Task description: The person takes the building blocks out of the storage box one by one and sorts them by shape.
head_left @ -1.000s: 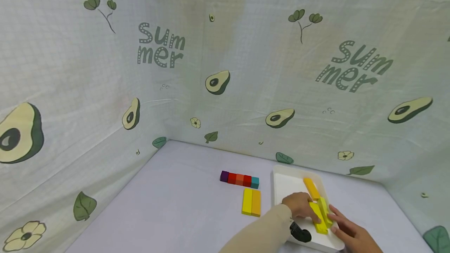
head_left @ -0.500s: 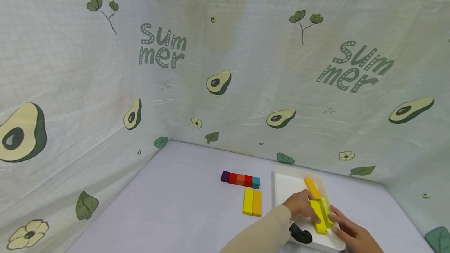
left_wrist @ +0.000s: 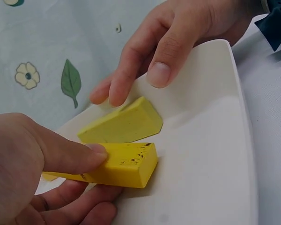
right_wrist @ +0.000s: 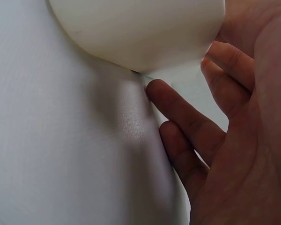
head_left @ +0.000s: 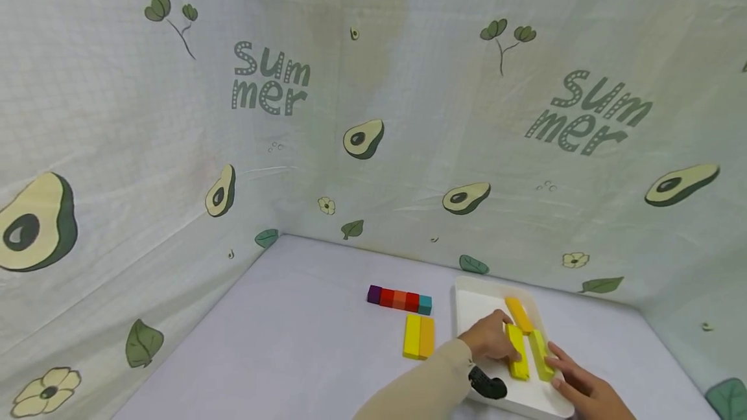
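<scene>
A white tray (head_left: pixel 467 297) sits at the right of the table. In it, my left hand (head_left: pixel 490 339) pinches a yellow block (head_left: pixel 516 361) between thumb and fingers, seen close in the left wrist view as the yellow block (left_wrist: pixel 122 164). A yellow-green block (head_left: pixel 539 355) lies just right of it, apart. My right hand (head_left: pixel 578 381) is at the tray's right rim, its thumb (left_wrist: pixel 159 70) resting on the rim and its straight fingers (right_wrist: pixel 187 117) against the outer wall near the yellow-green block (left_wrist: pixel 126 124). An orange block (head_left: pixel 518 314) lies further back in the tray.
On the table left of the tray lies a row of purple, red, orange and teal blocks (head_left: pixel 399 299), with a yellow and orange pair (head_left: pixel 418 336) in front. Avocado-print cloth walls (head_left: pixel 362 138) close the back and both sides.
My left hand has drawn the yellow block leftward off the yellow-green one, so the two now lie side by side with a gap. My right hand stays at the rim.
</scene>
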The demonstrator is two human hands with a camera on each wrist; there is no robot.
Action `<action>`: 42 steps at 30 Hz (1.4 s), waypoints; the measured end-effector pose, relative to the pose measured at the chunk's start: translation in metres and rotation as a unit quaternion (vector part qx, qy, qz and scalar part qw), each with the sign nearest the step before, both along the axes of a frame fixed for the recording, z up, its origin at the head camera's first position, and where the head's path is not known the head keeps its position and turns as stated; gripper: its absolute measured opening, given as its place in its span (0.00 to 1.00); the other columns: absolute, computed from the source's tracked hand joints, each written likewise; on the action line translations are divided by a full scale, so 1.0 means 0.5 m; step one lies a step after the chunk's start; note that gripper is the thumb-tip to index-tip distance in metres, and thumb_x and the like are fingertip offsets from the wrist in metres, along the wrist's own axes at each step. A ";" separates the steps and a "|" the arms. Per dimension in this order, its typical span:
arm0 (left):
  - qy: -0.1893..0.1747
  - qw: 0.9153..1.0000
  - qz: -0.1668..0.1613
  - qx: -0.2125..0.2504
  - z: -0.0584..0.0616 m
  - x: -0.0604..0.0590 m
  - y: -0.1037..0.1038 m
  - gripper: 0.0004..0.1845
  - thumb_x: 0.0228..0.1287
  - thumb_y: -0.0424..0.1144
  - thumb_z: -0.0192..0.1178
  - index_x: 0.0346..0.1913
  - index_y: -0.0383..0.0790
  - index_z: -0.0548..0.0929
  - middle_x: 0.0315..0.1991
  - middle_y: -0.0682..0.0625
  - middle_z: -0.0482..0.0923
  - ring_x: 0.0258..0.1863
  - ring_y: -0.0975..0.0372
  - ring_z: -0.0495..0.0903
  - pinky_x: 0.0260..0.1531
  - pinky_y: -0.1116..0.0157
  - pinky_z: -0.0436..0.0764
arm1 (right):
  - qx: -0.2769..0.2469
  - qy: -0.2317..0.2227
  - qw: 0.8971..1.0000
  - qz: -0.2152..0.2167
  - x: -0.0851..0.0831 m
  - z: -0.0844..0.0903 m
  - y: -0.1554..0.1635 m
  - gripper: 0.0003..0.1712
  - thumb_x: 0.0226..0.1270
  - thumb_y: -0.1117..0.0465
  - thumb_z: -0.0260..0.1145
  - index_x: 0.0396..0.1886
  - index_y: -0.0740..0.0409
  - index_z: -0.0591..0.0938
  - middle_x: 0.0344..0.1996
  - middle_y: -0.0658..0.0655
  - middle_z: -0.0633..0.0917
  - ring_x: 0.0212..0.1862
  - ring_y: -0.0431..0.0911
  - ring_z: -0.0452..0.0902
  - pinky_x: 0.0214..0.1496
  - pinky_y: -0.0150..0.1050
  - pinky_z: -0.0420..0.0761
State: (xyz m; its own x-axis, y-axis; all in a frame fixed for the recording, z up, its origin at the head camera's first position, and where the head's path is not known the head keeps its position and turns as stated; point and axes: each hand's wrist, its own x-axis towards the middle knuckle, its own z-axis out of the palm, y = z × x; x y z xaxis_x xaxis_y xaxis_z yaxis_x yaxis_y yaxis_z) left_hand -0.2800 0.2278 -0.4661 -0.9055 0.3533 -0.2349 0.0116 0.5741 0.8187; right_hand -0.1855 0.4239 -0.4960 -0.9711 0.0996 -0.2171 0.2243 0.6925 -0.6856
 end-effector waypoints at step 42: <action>-0.014 0.986 -0.001 0.167 0.063 0.005 -0.126 0.27 0.63 0.31 0.68 0.63 0.56 0.78 0.38 0.52 0.75 0.29 0.58 0.80 0.31 0.61 0.86 | -0.009 0.012 1.000 -0.002 0.010 0.013 -0.014 0.43 0.66 0.33 0.63 0.69 0.59 0.75 0.77 0.62 0.55 0.73 0.69 0.51 0.63 0.62 0.70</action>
State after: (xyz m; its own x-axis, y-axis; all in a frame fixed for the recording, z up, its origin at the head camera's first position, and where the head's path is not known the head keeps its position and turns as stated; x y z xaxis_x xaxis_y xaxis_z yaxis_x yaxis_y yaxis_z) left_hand -0.2777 0.1650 -0.4345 -0.8994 0.4174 -0.1299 -0.0123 0.2727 0.9620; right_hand -0.1804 0.4168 -0.4895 -0.9756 0.0988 -0.1962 0.2103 0.6790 -0.7034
